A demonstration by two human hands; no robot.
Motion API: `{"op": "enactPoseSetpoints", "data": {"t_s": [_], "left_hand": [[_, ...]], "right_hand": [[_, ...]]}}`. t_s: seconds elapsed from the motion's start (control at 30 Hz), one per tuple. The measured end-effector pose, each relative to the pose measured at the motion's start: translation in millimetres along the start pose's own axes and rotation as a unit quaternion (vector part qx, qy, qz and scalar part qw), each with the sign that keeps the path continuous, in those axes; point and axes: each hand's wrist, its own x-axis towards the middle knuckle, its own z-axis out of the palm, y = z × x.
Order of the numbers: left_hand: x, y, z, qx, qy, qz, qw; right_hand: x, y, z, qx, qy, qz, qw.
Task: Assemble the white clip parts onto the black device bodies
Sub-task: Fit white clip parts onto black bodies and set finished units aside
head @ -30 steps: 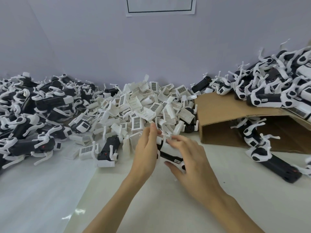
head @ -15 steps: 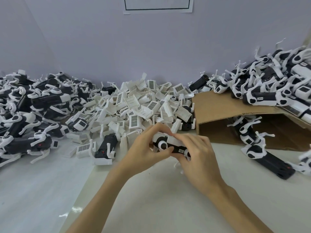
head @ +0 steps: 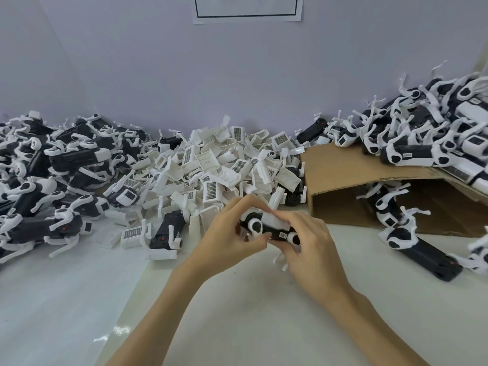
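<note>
Both hands hold one black device body (head: 280, 235) just above the white table, in front of the parts heap. My left hand (head: 232, 233) grips its left end, thumb under, fingers curled over the top. My right hand (head: 309, 244) grips its right end and presses a white clip part (head: 274, 220) onto its top. White legs of the device stick out below my right hand. A heap of loose white clip parts (head: 211, 175) lies right behind the hands.
Piles of black-and-white devices fill the left side (head: 45, 180) and the far right (head: 427, 133). A brown cardboard box (head: 343, 180) lies on its side at right, with devices inside and one (head: 420, 249) in front. A black body (head: 166, 231) lies near left.
My hands have lifted the black device from the table toward the heap and turned it sideways; both now grip it, with a white clip on its top.
</note>
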Motion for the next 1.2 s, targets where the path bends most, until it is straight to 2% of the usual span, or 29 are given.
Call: {"op": "enactPoseSetpoints", "data": {"t_s": [0.17,0.27,0.4,0.6,0.67,0.73,0.8,0.9,0.97,1.07,1.2], "left_hand": [[0,-1,2,0.001,0.010,-0.001,1.000],[-1,3,0,-0.006,-0.002,0.000,1.000],[-3,6,-9,-0.005,-0.061,0.037,0.997],[-4,4,-13,0.039,-0.089,0.078,0.992],[-4,2,-12,0.034,-0.074,0.066,0.994],[-2,1,-11,0.007,-0.032,0.015,0.999],[-2,1,-8,-0.003,0.008,-0.033,0.999],[0,-1,-5,-0.029,0.001,-0.055,0.998],[0,-1,-6,-0.054,-0.001,-0.057,0.997],[-1,-1,-12,-0.032,-0.015,-0.027,0.999],[-1,-5,-13,0.006,-0.044,-0.012,0.999]], "right_hand": [[0,-1,2,-0.001,-0.013,-0.003,1.000],[-3,-3,4,0.084,-0.068,0.043,0.993],[-2,1,-4,0.188,-0.173,0.077,0.964],[7,10,-20,0.245,-0.218,0.106,0.939],[7,13,-22,0.234,-0.190,0.110,0.947],[5,12,-20,0.187,-0.112,0.088,0.972],[5,7,-16,0.095,-0.041,0.025,0.994],[7,3,-14,-0.014,0.014,-0.083,0.996],[8,3,-17,0.002,-0.015,-0.086,0.996],[5,4,-19,0.078,-0.098,-0.020,0.992],[3,8,-15,0.047,-0.098,-0.015,0.994]]}}
